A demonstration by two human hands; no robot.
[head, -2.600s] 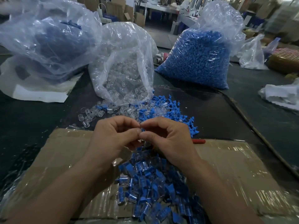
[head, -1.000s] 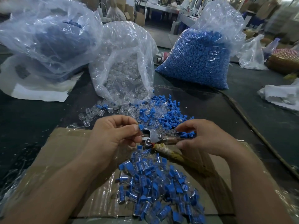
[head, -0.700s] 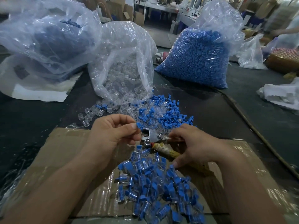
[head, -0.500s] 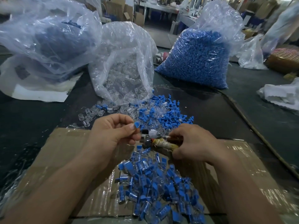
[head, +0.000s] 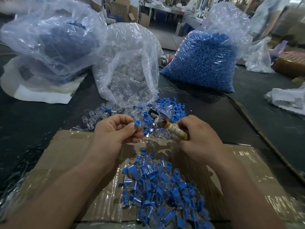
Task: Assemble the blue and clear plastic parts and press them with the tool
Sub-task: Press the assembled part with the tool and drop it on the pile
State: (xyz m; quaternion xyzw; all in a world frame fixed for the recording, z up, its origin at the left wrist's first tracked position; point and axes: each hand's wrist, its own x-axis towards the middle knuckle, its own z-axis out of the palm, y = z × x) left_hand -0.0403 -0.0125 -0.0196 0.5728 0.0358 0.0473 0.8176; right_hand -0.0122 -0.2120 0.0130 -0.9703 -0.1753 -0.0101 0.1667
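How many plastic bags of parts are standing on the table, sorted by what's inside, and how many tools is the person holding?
Bag of blue parts: 1
Bag of clear parts: 1
Bag with dark blue contents too blurred to identify: 1
Pressing tool, in the right hand: 1
Total: 3 bags, 1 tool. The smaller bags at the far right are left out, their contents unclear.

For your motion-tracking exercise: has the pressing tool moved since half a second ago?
Yes. The pressing tool, held in the right hand, has swung away from the left hand, its metal head now nearer the bag of clear parts.
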